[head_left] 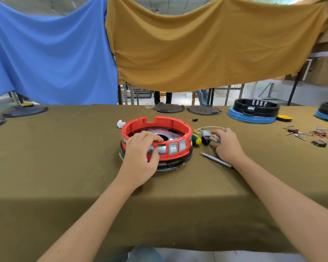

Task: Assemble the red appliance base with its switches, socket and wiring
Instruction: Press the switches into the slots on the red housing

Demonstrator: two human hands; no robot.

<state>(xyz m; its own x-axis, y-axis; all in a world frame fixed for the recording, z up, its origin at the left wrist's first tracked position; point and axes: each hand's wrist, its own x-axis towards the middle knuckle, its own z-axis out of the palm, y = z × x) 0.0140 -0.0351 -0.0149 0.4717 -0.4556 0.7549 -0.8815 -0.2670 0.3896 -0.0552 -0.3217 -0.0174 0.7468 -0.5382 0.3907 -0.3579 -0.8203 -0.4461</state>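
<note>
The red appliance base point(170, 121) is a round ring standing on a black part at the table's middle. Two grey rocker switches point(177, 147) sit in its front wall, with an empty cut-out beside them. My left hand point(140, 154) grips the front left rim, fingers curled over the edge and thumb on the outside. To the right, my right hand point(228, 143) holds a bundle of wiring point(209, 129) with a grey switch point(205, 133) and a black socket point(206, 140) attached, low over the cloth.
A green and yellow screwdriver handle point(196, 139) lies against the base's right side. A thin metal tool point(215, 159) lies near my right wrist. Loose switches and wires point(314, 137) are scattered far right. Blue and black bases point(254, 112) and dark plates point(169, 107) stand at the back.
</note>
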